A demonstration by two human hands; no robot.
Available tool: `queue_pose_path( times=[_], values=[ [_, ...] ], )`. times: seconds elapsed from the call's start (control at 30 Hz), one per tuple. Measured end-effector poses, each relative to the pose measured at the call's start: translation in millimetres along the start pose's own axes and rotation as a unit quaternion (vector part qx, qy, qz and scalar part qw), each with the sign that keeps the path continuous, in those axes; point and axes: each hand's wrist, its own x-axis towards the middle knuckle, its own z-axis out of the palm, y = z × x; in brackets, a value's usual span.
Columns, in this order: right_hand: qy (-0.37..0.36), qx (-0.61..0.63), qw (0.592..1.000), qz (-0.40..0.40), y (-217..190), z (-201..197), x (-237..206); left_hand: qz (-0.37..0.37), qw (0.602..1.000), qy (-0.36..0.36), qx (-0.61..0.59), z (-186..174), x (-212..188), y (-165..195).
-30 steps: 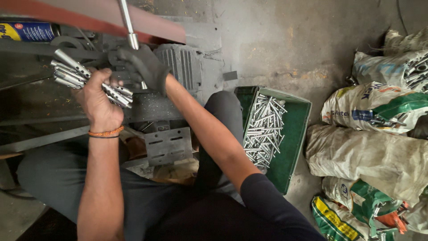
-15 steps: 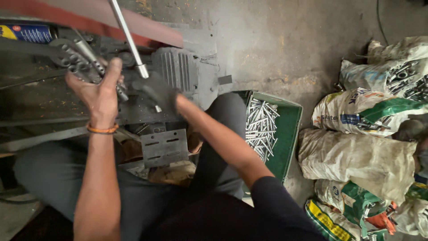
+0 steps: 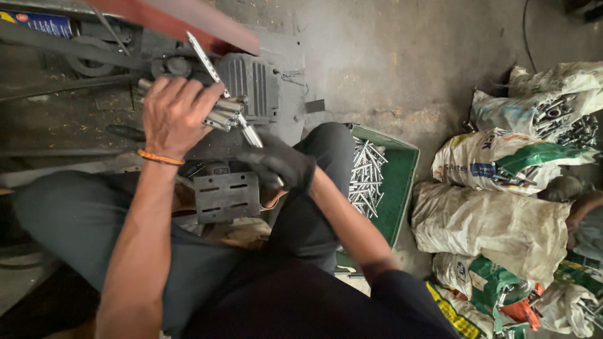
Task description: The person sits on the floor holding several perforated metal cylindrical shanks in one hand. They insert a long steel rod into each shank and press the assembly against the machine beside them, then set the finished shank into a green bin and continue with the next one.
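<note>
We saw the grey concrete floor (image 3: 389, 56) as the largest thing, stained and dusty. On the right side lay a heap of woven sacks (image 3: 496, 226), white with green, blue and yellow printed patches; two upper sacks (image 3: 553, 107) were open and showed metal parts inside. Near our knees stood a dark, oily machine (image 3: 251, 81) with a ribbed grey housing, and a red-brown bar (image 3: 182, 22) crossed above it. A blue label (image 3: 41, 22) with a yellow corner sat at the top left edge, on a flat part of the machine. Beside our right leg was a green crate (image 3: 402, 182), rectangular, filled with thin silver bolts (image 3: 364, 176) lying in disorder.

Our left hand (image 3: 176, 113), bare and with an orange band (image 3: 160, 157) on the wrist, was closed around a bundle of bolts (image 3: 223, 113); they were short silver rods, shiny, pointing to the right over the machine. Our right hand (image 3: 276, 163), in a dark glove, was closed on the lower end of a long thin metal rod (image 3: 220, 81) that went up diagonally to the red-brown bar. A small grey plate with two slots (image 3: 226, 198) lay just below both hands.
</note>
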Motion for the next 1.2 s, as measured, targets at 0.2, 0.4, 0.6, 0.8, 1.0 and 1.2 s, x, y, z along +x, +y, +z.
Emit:
queue_pose_path(
  times=[0.2, 0.4, 0.6, 0.8, 1.0, 1.2],
  values=[
    [0.061, 0.02, 0.996, 0.066, 6.4, 17.7, -80.7, 0.021, 0.999, 0.044, 0.006, -22.1, 3.3, -0.1],
    [0.046, -0.031, 0.998, 0.029, 25.6, 9.5, -144.3, 0.058, 0.995, 0.067, 0.039, -38.9, -0.9, 2.7],
    [0.141, -0.068, 0.98, 0.121, 22.6, 12.5, -182.5, -0.104, 0.966, 0.142, -0.188, -39.0, -2.3, 13.7],
    [0.101, 0.025, 0.994, -0.01, 50.5, 39.1, -152.6, -0.502, 0.476, 0.257, -0.675, -13.2, -13.2, 21.6],
    [0.06, 0.046, 0.997, -0.037, 59.0, 54.5, -123.7, -0.512, 0.359, 0.272, -0.732, -5.3, -29.9, 6.5],
    [0.062, 0.006, 0.998, -0.017, 52.1, 63.8, -112.4, -0.522, 0.367, 0.292, -0.713, -5.5, -28.8, 11.1]
  ],
)
